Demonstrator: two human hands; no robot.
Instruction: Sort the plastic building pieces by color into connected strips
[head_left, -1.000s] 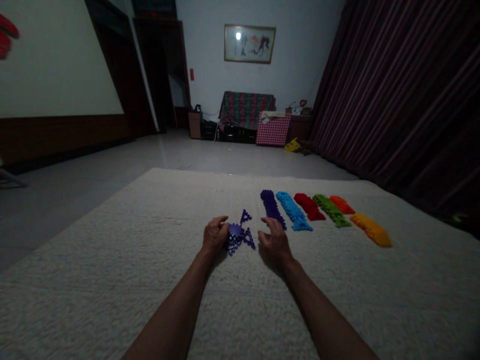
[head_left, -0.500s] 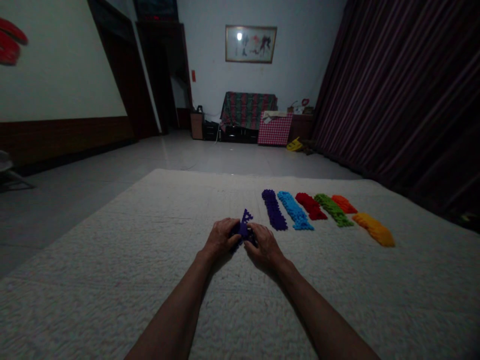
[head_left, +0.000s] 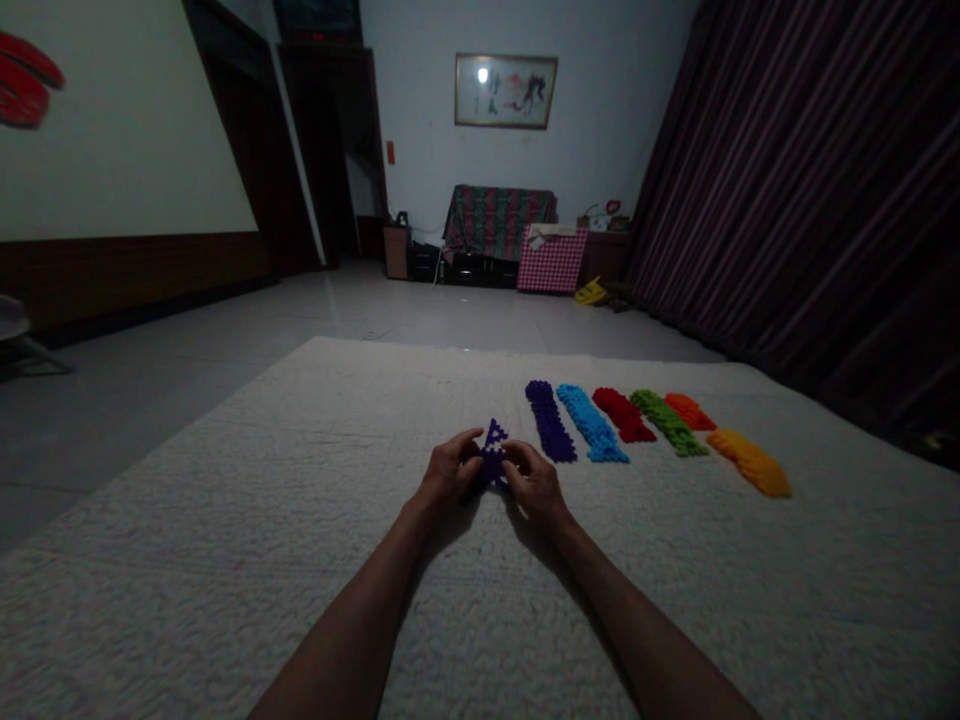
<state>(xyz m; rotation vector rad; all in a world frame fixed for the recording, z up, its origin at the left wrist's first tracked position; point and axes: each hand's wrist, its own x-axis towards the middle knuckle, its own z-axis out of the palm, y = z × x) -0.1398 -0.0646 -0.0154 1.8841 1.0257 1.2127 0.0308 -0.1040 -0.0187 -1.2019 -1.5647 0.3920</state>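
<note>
Between my hands is a dark purple piece with notched edges and small gaps (head_left: 493,464), like joined interlocking plastic tiles. Its pointed top rises beyond my fingertips. My left hand (head_left: 452,465) pinches its left side, thumb and fingers bent around the edge. On the other side, my right hand (head_left: 533,480) grips the right edge between thumb and forefinger. Parts of the piece are hidden behind the fingers. Just right of my hands lies a row of similar dark purple pieces (head_left: 550,420), with a light blue row (head_left: 591,422) beside it.
Further right lie red pieces (head_left: 623,414), a green row (head_left: 667,422), orange-red pieces (head_left: 688,410) and a yellow-orange row (head_left: 748,462). All rest on a pale quilted mat (head_left: 225,510). Beyond its far edge is a tiled floor (head_left: 315,305); dark curtains (head_left: 780,200) hang at the right.
My fingers have shifted slightly apart on the purple piece, so more of its middle shows. The view has moved a little; the coloured rows lie as before.
</note>
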